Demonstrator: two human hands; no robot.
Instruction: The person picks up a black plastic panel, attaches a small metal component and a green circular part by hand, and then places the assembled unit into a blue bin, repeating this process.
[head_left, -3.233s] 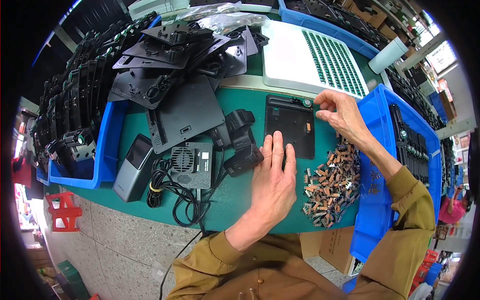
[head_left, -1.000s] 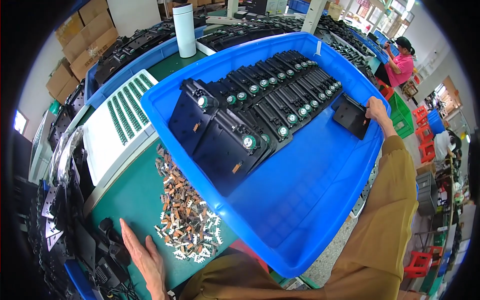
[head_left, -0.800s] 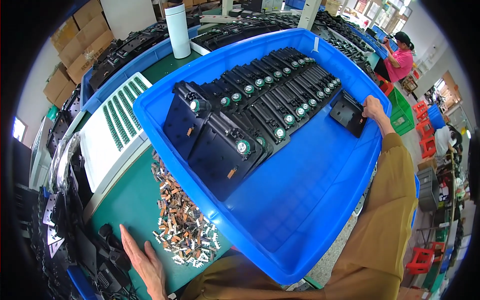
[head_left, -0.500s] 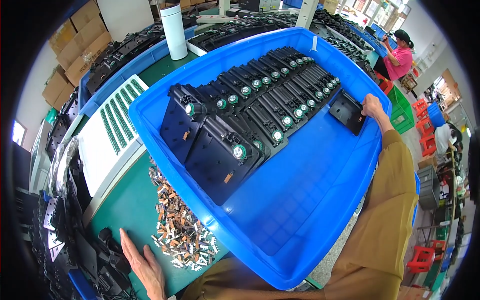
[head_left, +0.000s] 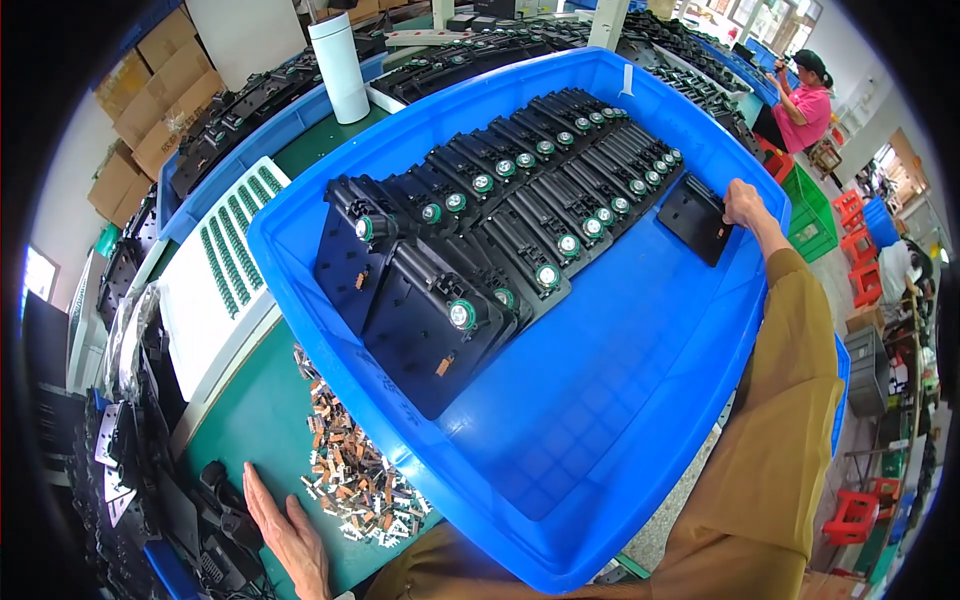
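Head view: big blue bin (head_left: 640,400) fills centre, sitting on green desk (head_left: 250,420). Right hand (head_left: 745,203) reaches to far right of bin w/ arm in tan sleeve, fingers closed on black flat part (head_left: 697,217), holding it tilted against bin's right wall, just beside end of the part rows. Black parts (head_left: 520,210) w/ round green-and-silver discs stand packed in two rows running from near left to far right inside bin; nearest ones lean over, near half of bin floor bare. Left hand (head_left: 290,535) lies flat, palm down, fingers spread on desk at near left, holding nothing, just beside pile of small brown/white bits (head_left: 355,465), fingertips near black cables (head_left: 215,515). White vented tray (head_left: 225,270) sits left of bin, touching its wall. White cylinder (head_left: 340,65) stands upright far left. More blue bins w/ black parts at far side. Cardboard boxes (head_left: 150,90) far left. Another person in pink top (head_left: 800,105) far right, well apart.
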